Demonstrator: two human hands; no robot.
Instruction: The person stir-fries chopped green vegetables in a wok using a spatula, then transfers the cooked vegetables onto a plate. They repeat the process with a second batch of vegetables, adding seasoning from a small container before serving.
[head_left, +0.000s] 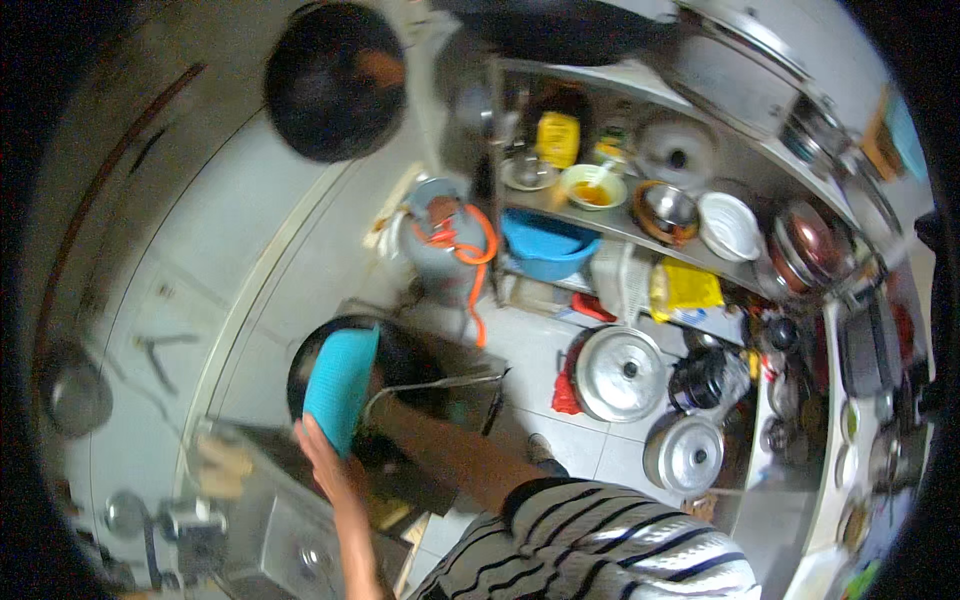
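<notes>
A turquoise plastic basket (341, 390) with a fine mesh-like surface is tipped on its side over a dark wok (300, 371). My left hand (326, 457) is at its lower end, fingers along the outside; blur hides the thumb's hold. My right forearm (450, 450), below a striped sleeve, reaches to the basket's far side. Behind the basket and in shadow, my right hand's fingers are hidden. A thin metal rod (442, 384) runs rightward from beside my right wrist.
Beyond the wok stands a grey gas cylinder (442, 262) with an orange hose (478, 300). A metal shelf (622, 221) holds bowls and bottles. Two lidded aluminium pots (619, 373) are on the tiled floor. A steel sink (300, 547) lies lower left; another dark wok (335, 82) is at the top.
</notes>
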